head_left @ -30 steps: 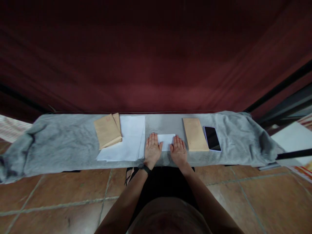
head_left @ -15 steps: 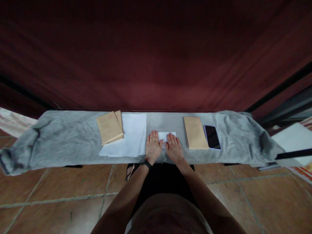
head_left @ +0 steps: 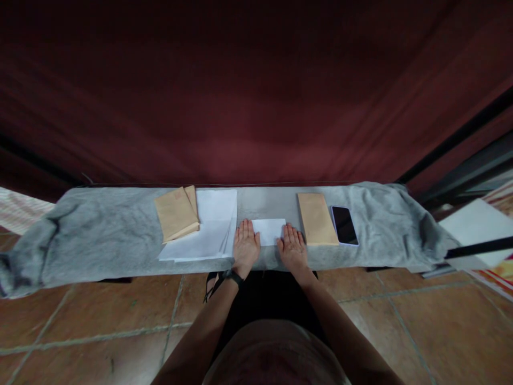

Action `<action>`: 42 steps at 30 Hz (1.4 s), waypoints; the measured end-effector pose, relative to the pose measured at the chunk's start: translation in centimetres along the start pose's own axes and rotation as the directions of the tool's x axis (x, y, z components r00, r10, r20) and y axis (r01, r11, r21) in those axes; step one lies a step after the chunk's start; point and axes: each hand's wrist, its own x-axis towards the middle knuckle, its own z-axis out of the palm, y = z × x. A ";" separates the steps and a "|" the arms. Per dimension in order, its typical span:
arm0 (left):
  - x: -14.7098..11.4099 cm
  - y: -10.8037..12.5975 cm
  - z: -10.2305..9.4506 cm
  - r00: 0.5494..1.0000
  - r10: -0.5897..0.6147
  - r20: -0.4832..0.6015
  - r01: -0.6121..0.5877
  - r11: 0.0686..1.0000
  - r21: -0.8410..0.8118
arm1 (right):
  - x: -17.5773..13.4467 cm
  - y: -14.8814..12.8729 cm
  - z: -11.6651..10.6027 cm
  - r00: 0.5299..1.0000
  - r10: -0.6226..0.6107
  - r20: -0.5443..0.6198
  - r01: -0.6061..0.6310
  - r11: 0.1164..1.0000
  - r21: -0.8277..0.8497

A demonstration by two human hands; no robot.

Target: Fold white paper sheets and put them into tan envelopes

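Note:
A small folded sheet of white paper (head_left: 269,232) lies flat on the grey cloth in front of me. At its left end my left hand (head_left: 246,245) rests palm down, fingers stretched out; a dark watch (head_left: 233,276) is on that wrist. My right hand (head_left: 293,248) lies flat at the paper's right end, its fingers extended and slightly apart. Neither hand grips anything. Larger white sheets (head_left: 216,230) lie just left of my left hand. To the right of my right hand is a brown envelope stack (head_left: 318,219).
Several brown envelopes (head_left: 175,214) overlap the white sheets at the left. A phone (head_left: 344,225) with a dark screen lies beside the right envelopes. Rumpled grey cloth (head_left: 108,230) covers the narrow table. A dark red curtain-like surface (head_left: 256,133) rises behind it.
My hands have moved apart, the left one leftward and the right one rightward, uncovering more of the folded paper. The whole view has shifted slightly.

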 end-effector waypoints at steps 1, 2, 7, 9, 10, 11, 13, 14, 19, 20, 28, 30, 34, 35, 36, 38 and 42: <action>-0.1 0.0 -0.1 1.000 0.001 -0.010 -0.001 1.000 -0.008 | 0.0 0.0 0.0 1.000 -0.001 -0.002 0.001 1.000 0.000; -0.2 0.1 -0.2 1.000 0.013 -0.016 -0.014 1.000 -0.018 | 0.0 0.0 0.0 1.000 -0.002 -0.005 0.002 1.000 0.002; -0.4 2.2 -0.4 0.965 0.250 0.080 -0.243 0.965 -0.095 | 0.0 -0.1 0.0 1.000 0.006 -0.002 -0.006 1.000 0.021; -0.4 3.2 -0.4 0.934 0.328 0.141 -0.312 0.942 -0.120 | -0.1 -0.1 -0.1 1.000 0.006 0.014 -0.006 1.000 0.030; -0.4 3.6 -0.4 0.924 0.345 0.163 -0.328 0.937 -0.122 | -0.1 -0.1 -0.2 1.000 0.003 0.023 -0.003 0.999 0.035; -0.5 3.9 -0.3 0.920 0.349 0.179 -0.332 0.936 -0.117 | -0.2 -0.1 -0.3 1.000 -0.001 0.031 0.000 0.999 0.041; -0.6 4.0 -0.3 0.922 0.336 0.192 -0.323 0.942 -0.093 | -0.2 -0.1 -0.4 0.999 -0.005 0.036 0.003 0.999 0.053; -0.7 3.9 -0.2 0.926 0.325 0.191 -0.315 0.946 -0.080 | -0.2 -0.1 -0.4 0.999 -0.003 0.033 0.001 0.998 0.059; -1.1 2.6 -0.3 0.951 0.259 0.167 -0.260 0.965 -0.015 | 0.5 -0.2 -0.3 0.998 0.058 0.018 -0.060 0.993 0.102; -1.1 2.4 -0.4 0.954 0.250 0.166 -0.252 0.968 -0.007 | 0.7 -0.4 -0.3 0.998 0.058 0.025 -0.061 0.991 0.115; -1.1 2.3 -0.4 0.946 0.258 0.195 -0.267 0.964 0.018 | 1.7 -2.8 -0.6 0.981 -0.143 0.134 0.119 0.978 0.171; -1.1 2.3 -0.4 0.952 0.249 0.176 -0.256 0.967 0.015 | 1.5 -2.6 -0.6 0.986 -0.113 0.121 0.095 0.984 0.150; -1.5 1.9 -0.5 0.972 0.201 0.121 -0.204 0.979 0.011 | 1.2 -1.2 -0.5 0.995 -0.063 0.079 0.055 0.994 0.098; -1.6 1.8 -0.5 0.977 0.184 0.109 -0.186 0.982 0.009 | 1.1 -0.8 -0.5 0.996 -0.058 0.071 0.052 0.995 0.089; -1.8 1.7 -0.5 0.981 0.165 0.099 -0.166 0.986 0.005 | 1.0 -0.5 -0.5 0.997 -0.053 0.064 0.048 0.996 0.081; -2.0 1.4 -0.5 0.990 0.122 0.074 -0.122 0.993 -0.005 | 0.7 0.0 -0.4 0.998 -0.040 0.049 0.036 0.997 0.070; -2.5 1.1 -0.6 0.999 0.050 0.018 -0.049 0.998 -0.043 | 0.3 0.3 -0.4 1.000 -0.010 0.018 0.009 0.998 0.059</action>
